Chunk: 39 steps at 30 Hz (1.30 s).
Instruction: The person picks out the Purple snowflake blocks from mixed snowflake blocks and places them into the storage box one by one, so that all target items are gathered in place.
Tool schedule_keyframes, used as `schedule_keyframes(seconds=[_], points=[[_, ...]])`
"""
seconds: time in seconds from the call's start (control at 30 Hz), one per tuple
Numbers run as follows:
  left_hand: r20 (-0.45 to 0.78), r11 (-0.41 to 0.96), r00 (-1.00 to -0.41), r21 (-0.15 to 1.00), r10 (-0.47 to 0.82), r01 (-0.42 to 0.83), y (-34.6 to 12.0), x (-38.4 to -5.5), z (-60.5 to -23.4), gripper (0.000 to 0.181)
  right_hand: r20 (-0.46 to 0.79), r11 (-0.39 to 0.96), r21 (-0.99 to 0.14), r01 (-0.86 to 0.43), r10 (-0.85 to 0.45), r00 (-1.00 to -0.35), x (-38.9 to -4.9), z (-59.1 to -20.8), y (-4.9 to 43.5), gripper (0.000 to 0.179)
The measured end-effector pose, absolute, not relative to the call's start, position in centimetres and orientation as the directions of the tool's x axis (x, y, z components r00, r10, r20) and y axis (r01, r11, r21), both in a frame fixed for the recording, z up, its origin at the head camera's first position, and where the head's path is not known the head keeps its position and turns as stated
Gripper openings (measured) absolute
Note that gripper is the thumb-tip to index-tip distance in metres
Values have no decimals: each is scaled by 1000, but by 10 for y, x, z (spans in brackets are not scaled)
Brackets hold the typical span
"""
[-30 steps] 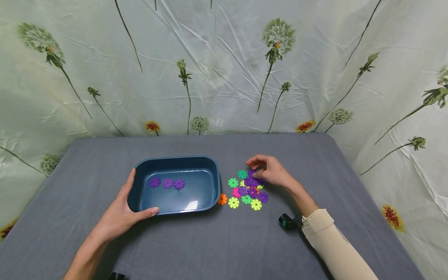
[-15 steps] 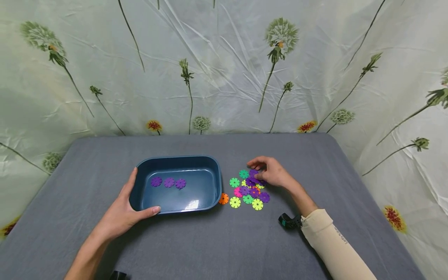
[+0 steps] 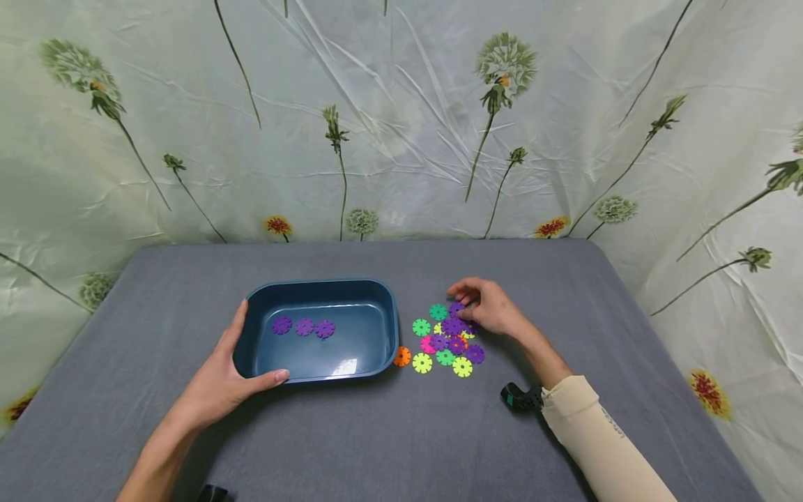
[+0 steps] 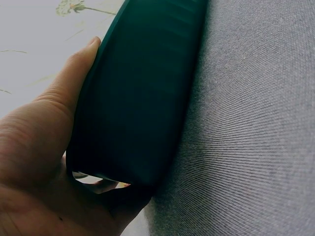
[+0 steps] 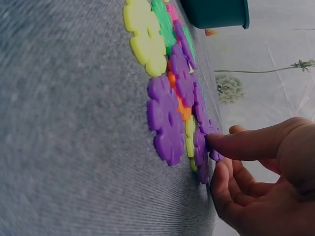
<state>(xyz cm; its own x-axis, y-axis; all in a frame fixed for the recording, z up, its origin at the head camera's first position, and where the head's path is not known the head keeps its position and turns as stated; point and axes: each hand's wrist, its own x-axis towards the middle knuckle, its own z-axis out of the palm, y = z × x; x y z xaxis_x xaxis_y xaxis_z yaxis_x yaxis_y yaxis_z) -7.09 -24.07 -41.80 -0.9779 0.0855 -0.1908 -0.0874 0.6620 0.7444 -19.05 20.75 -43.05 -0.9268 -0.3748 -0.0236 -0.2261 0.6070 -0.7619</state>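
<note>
My left hand (image 3: 215, 382) grips the left end of a blue plastic tub (image 3: 316, 282), thumb over the front rim and fingers round the left side. Three purple snowflake discs (image 3: 304, 327) lie in a row inside it. To the tub's right, a loose pile of notched discs in purple, green (image 3: 421, 327), yellow (image 3: 462, 367), pink and orange (image 3: 402, 356) covers part of the table. My right hand (image 3: 492, 307) is at the pile's far right side, pinching a purple snowflake disc (image 5: 214, 129) between thumb and fingers; the fingers partly hide it.
A grey cloth covers the table (image 3: 389, 446). Behind it hangs a pale curtain (image 3: 401, 125) with dandelion prints. A black wrist strap (image 3: 519, 397) projects from the right forearm close over the cloth.
Near my right thumb, a purple disc that looked tilted half a second ago now lies flatter. My right hand has barely moved, and my left hand keeps its grip on the tub.
</note>
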Motion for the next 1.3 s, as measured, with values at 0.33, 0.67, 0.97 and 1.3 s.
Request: schedule_keyframes(seconds=[0.33, 0.67, 0.97, 1.3], points=[[-193, 652, -977, 753, 90, -89, -241, -71, -418, 135, -36, 611, -768, -194, -343, -938, -192, -428, 209, 29], [-193, 645, -977, 759, 93, -88, -241, -70, -418, 135, -15, 618, -751, -233, -368, -930, -190, -428, 207, 20], [-197, 650, -976, 755, 91, -92, -241, -69, -417, 134, 20, 576, -778, -249, -374, -927, -190, -425, 197, 22], [-203, 649, -975, 755, 90, -97, -241, -69, -416, 135, 10, 506, -835, -214, -375, -927, -189, -422, 184, 22]])
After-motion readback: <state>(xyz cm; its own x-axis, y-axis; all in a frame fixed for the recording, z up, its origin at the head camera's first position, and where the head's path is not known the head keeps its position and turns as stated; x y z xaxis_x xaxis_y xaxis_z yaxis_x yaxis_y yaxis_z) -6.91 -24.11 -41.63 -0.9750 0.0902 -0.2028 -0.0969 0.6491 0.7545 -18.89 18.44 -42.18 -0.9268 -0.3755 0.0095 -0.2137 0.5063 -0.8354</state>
